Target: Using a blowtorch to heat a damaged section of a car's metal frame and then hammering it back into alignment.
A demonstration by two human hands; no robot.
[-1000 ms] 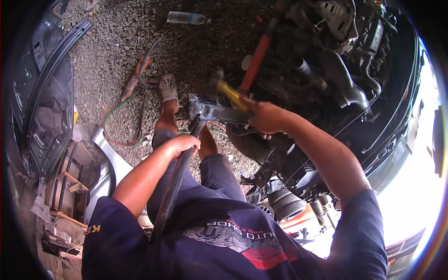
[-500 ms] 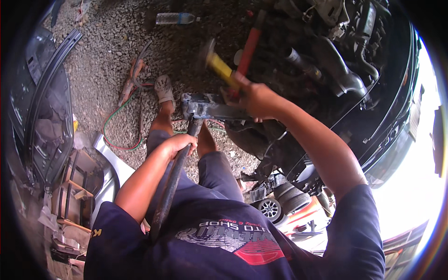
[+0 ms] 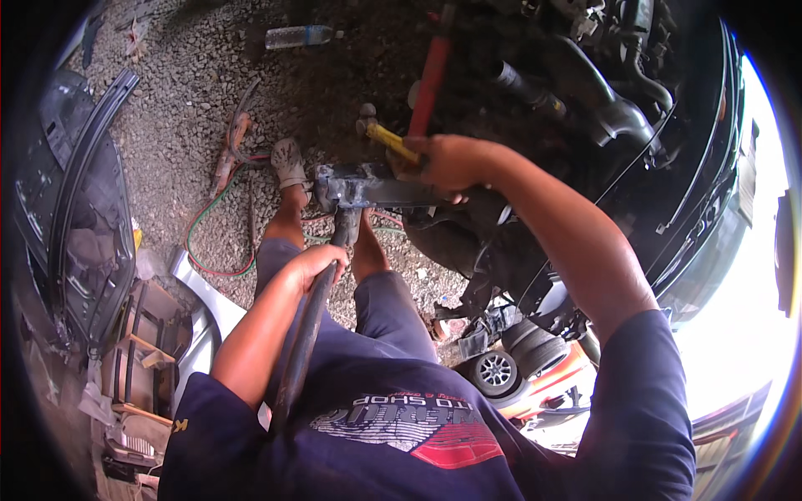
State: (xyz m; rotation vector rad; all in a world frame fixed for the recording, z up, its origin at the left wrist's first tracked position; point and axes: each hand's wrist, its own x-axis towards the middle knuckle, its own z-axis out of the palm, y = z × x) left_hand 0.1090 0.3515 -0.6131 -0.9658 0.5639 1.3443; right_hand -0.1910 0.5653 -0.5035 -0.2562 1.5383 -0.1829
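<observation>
My left hand (image 3: 322, 264) is wrapped round a long dark metal pipe (image 3: 299, 346), which slants from beside my torso up to a metal beam (image 3: 386, 194). The pipe's far end meets the underside of the beam's left end, where the surface looks rough and scraped. My right hand (image 3: 455, 163) is closed round the yellow handle of a hammer (image 3: 391, 142). The hammer's head is up and to the left of that hand, apart from the beam in this view. Behind the right hand a red bar (image 3: 430, 83) rises; whether they touch is hidden.
An opened-up dark vehicle with a black duct (image 3: 614, 117) fills the right. A water bottle (image 3: 297, 36) lies on the gravel (image 3: 188, 125), near red and green hoses (image 3: 200, 217). A dark door panel (image 3: 83, 192) stands left; wheels (image 3: 493, 371) lie low right.
The hammer's head has come down closer to the beam, and my right hand has dropped slightly. My left hand keeps its grip on the pipe. The whole view has shifted a little.
</observation>
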